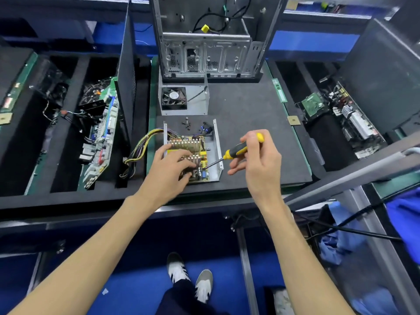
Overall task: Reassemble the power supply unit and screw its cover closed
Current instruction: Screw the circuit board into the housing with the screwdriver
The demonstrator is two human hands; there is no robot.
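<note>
My left hand [173, 165] presses spread fingers on the circuit board [193, 155] while my right hand [254, 155] grips the screwdriver [236, 151], fixing the board; next I'd fetch the cover [184, 97] lying beyond it.

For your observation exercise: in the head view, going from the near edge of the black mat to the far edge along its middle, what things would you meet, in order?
Open power supply base with its circuit board under the left hand → loose screws → cover with fan → empty computer case.
</note>
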